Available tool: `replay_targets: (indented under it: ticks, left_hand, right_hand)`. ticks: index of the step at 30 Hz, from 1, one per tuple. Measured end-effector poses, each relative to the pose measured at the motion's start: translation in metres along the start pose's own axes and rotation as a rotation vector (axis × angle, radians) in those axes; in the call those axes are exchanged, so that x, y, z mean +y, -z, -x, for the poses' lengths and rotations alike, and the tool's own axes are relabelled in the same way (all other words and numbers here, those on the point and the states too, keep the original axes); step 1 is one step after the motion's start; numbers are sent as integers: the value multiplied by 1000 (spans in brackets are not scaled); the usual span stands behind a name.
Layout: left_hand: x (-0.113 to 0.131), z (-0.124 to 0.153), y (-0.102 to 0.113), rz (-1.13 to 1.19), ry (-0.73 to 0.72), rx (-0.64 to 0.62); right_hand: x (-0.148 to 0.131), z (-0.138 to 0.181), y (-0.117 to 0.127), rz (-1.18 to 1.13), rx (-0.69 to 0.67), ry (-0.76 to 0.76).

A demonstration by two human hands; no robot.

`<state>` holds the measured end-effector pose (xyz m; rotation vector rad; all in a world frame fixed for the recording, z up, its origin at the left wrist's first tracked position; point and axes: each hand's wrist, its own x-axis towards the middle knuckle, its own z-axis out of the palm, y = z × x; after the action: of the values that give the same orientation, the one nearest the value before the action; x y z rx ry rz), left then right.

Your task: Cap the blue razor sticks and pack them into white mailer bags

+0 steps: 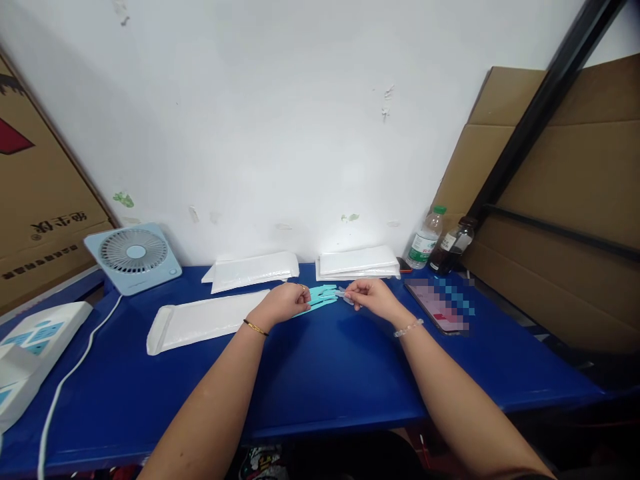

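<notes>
Above the blue table (345,373), my left hand (284,303) is closed around several thin turquoise plastic pieces (324,295). Their narrow ends fan out toward the right; their other ends are hidden by the hand. My right hand (371,297) pinches a small translucent piece (342,294) right at the tips of the turquoise ones. Whether the two are joined or only close together I cannot tell. A long white padded mailer (205,325) lies flat beside my left hand, partly covered by it.
White mailers (255,270) and another stack (357,262) lie along the wall. A blue fan (134,257) and a white power strip (37,353) with a cable stand left. On the right are a phone (431,305), a clear bottle (425,241) and a dark bottle (453,248).
</notes>
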<state>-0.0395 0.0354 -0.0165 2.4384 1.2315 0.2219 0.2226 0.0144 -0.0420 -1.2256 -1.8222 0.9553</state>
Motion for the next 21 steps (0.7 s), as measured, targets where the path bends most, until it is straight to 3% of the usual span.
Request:
replay_targets:
  ticks: [10,16,18,21]
  left_hand:
    - [10,-1,-4,4,-60,-26]
    - [16,-3,-12,48,-52,-140]
    - [14,-5,-15,-5,-35,-103]
    - [7,-9,-18,-147,-5,58]
  right_hand:
    - [-3,2,-10,-55,-87,-20]
    - [0,4,-3,53,-273,-47]
    - [5,2,3,162,-212,-55]
    - [16,-3,7,372,40,-25]
